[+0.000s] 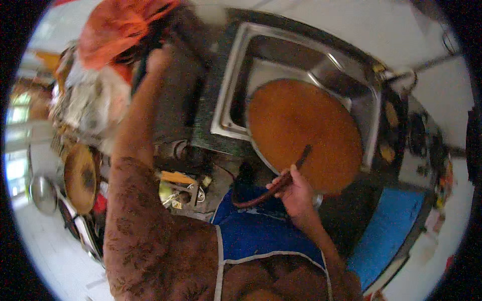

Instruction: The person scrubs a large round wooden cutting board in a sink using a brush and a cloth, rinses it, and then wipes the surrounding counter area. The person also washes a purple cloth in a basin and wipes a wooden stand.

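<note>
My right hand (297,199) grips a dark reddish-brown flexible hose (271,192). One end points over a large round brown disc (301,124) with a thin pale rim, perhaps a pan or tray. The hose curves back across my blue apron (263,229). That disc lies tilted across a stainless steel sink (244,41) and covers much of its basin. My left hand (160,58) is stretched to the far left, beside a bright orange plastic bag or cloth (113,34). Blur and dark surroundings hide what its fingers touch.
Pale plastic bags (94,101) are heaped on the left. Below them hang a round wooden-looking pan or board (81,178) and a metal ladle or strainer (44,193). A blue mat (388,233) lies on the dark counter at right, near a gas stove (416,161).
</note>
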A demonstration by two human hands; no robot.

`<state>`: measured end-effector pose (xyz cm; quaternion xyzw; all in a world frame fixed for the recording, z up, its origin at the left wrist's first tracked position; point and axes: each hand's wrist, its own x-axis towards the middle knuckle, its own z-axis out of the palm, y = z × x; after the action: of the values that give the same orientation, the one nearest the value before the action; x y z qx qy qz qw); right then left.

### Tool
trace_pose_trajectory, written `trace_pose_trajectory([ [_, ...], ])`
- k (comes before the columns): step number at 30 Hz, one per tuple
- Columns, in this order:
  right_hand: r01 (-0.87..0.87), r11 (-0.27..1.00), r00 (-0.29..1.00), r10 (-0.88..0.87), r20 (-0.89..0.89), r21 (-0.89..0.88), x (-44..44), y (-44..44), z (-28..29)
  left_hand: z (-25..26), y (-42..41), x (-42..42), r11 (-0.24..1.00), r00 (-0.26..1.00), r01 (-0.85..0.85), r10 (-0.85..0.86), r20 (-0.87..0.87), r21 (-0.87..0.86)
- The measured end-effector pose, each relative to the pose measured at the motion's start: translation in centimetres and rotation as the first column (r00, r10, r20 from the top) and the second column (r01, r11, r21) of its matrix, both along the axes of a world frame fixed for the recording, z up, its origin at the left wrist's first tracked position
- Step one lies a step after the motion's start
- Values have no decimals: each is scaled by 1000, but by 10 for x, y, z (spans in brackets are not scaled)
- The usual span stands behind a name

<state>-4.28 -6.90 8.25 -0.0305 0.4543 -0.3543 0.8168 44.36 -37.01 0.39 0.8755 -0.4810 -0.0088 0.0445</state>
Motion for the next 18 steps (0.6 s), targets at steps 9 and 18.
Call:
trace_pose_trajectory([
  [9, 182, 977, 983, -185, 13, 109, -2, 29, 22, -17, -80, 39, 885, 873, 257, -385, 300, 390],
  [18, 209, 968, 976, -216, 40, 141, -9, 40, 27, -21, -108, 50, 951, 954, 93, -170, 247, 294],
])
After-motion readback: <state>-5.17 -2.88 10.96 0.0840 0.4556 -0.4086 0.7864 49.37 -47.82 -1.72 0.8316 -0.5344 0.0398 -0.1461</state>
